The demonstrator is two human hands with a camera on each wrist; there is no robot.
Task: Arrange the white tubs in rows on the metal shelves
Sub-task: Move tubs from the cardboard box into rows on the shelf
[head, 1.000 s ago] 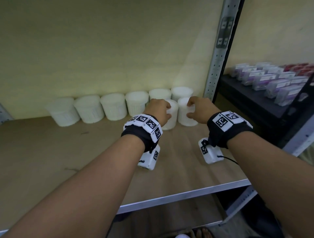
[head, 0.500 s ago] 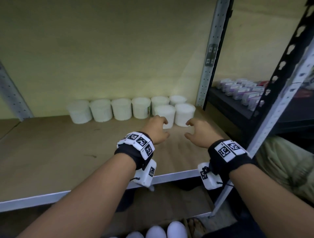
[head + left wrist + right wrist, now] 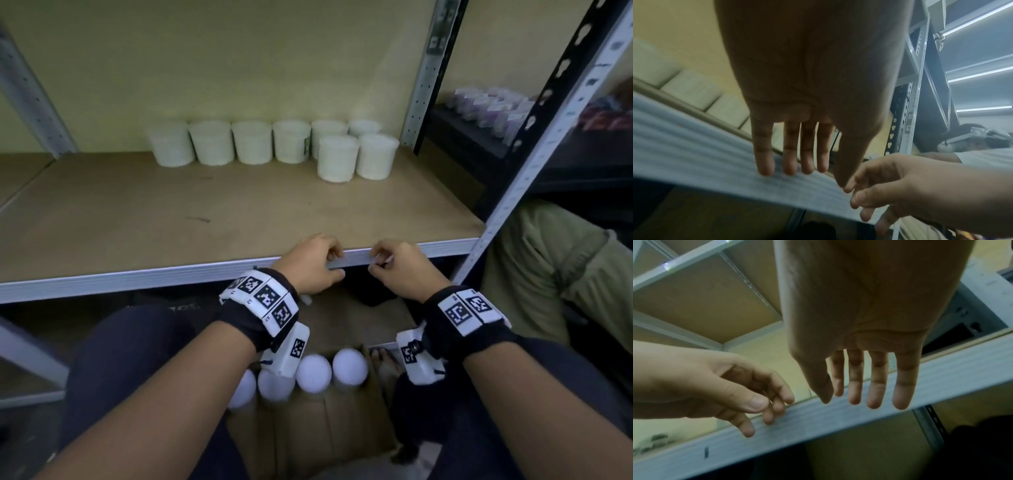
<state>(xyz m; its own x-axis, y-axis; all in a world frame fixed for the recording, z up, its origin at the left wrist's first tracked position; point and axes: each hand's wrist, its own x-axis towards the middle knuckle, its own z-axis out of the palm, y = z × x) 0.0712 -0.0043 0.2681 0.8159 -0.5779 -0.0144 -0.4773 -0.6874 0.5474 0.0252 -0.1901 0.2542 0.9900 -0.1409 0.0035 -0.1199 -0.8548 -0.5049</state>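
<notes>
On the wooden shelf (image 3: pixel 144 219), a back row of several white tubs (image 3: pixel 253 142) stands against the wall. Two more tubs (image 3: pixel 337 157) (image 3: pixel 376 156) stand just in front of that row's right end. My left hand (image 3: pixel 337 263) and right hand (image 3: pixel 375 263) hover side by side at the shelf's metal front edge (image 3: pixel 137 277), far from the tubs, fingers relaxed and empty. The left wrist view shows the left hand's fingers (image 3: pixel 791 162) hanging straight over the edge. In the right wrist view the right hand's fingers (image 3: pixel 875 394) hang likewise. More white tubs (image 3: pixel 313 372) sit in a cardboard box (image 3: pixel 325 428) below.
A grey upright post (image 3: pixel 424 75) bounds the shelf on the right, with a second slanted post (image 3: pixel 548 130) nearer me. Beyond it a dark shelf holds small purple-and-white boxes (image 3: pixel 486 106). Another person's green-trousered leg (image 3: pixel 555 260) is at the right. My knees flank the box.
Both hands let go of the two front tubs and drew back to the shelf's front edge. The view pulled back and down, bringing the box of tubs into sight.
</notes>
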